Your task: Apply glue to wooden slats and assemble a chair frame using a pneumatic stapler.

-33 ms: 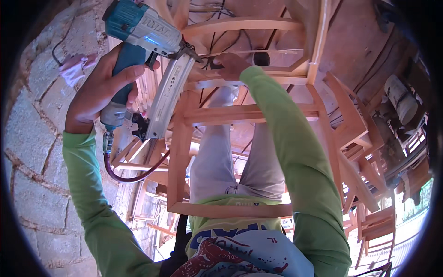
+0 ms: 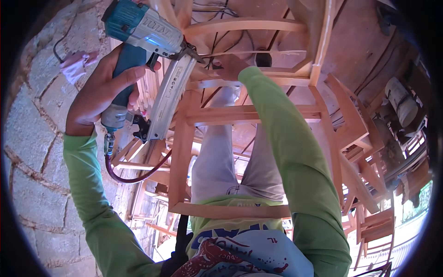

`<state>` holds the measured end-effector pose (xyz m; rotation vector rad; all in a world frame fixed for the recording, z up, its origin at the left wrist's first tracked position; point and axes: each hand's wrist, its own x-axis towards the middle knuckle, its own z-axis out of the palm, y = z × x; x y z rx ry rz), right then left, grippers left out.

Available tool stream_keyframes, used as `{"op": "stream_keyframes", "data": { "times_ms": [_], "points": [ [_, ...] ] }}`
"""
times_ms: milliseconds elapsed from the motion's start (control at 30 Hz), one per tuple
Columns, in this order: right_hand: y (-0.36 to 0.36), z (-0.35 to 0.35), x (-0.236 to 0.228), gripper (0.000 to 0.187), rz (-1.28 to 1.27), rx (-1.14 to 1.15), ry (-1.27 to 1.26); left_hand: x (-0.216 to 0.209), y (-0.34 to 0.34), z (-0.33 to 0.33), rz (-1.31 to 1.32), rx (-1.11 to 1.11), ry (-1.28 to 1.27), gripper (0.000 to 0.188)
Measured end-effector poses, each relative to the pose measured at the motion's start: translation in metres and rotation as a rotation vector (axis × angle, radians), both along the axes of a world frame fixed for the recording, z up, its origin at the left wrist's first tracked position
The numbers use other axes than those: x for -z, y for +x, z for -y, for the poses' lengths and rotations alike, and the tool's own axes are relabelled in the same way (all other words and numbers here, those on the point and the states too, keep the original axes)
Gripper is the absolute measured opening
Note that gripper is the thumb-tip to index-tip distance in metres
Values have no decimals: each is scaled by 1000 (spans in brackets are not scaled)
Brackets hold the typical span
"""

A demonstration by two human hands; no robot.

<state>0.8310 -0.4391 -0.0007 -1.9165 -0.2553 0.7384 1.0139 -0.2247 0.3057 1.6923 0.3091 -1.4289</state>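
Note:
My left hand point(image 2: 104, 90) is wrapped round the handle of a teal and silver pneumatic nail gun point(image 2: 157, 37), its index finger beside the trigger. A dark red air hose point(image 2: 134, 179) curves from the base of the handle. The gun's nose points right, close to a joint of a wooden chair frame point(image 2: 249, 113). Just beyond that nose, my right hand point(image 2: 230, 67) closes its fingers on the frame, near a rail. My right forearm reaches across the frame; the fingertips are partly hidden.
A rough block wall point(image 2: 41, 152) rises on the left, with a pink cloth point(image 2: 76, 67) against it. Further wooden chair parts point(image 2: 350, 120) stand on the right, near a white bucket point(image 2: 400, 101). Dark cables point(image 2: 226, 39) lie on the floor beyond the frame.

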Motion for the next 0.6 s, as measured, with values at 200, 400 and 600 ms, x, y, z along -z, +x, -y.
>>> {"op": "stream_keyframes", "data": {
  "times_ms": [200, 400, 600],
  "points": [
    [-8, -30, 2, 23, -244, -30, -25, -12, -29, -39, 64, -56, -42, 49],
    [-5, -28, -3, 30, -360, 6, 10, -8, -53, -63, 47, -157, -50, 45],
    [0, -28, -5, 30, -338, -202, -32, -13, -93, -103, 122, -325, 20, 41]
  ]
}}
